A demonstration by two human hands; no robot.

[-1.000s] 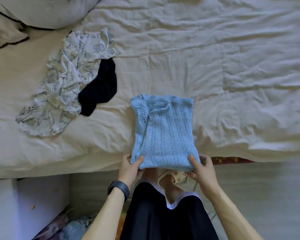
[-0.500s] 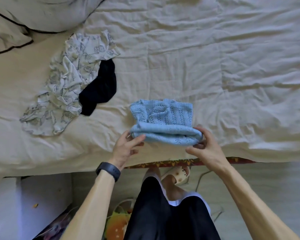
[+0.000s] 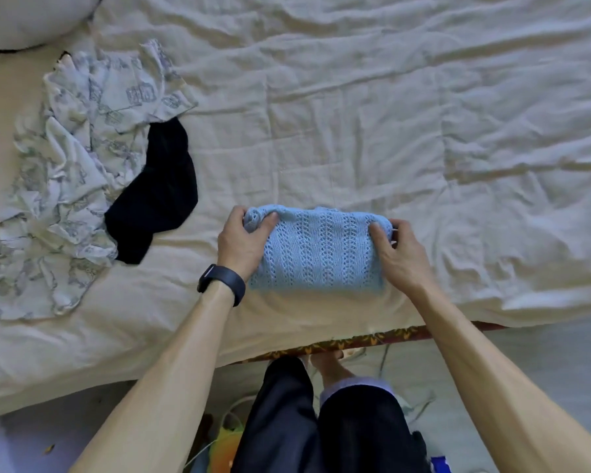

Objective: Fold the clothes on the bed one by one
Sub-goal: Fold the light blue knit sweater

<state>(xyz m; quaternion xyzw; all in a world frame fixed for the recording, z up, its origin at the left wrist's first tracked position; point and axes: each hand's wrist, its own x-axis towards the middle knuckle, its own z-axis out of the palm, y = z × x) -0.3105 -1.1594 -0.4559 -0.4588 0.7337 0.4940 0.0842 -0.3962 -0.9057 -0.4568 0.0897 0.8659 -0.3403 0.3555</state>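
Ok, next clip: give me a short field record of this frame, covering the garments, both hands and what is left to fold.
item being folded: light blue knitted garment, folded into a compact rectangle, lying on the cream bed sheet near the bed's edge
left hand: grips the garment's far left corner; black wristband on the wrist
right hand: grips its right edge, thumb on top
left to fold: white printed crumpled garment at left; black garment touching it, top end under the printed cloth
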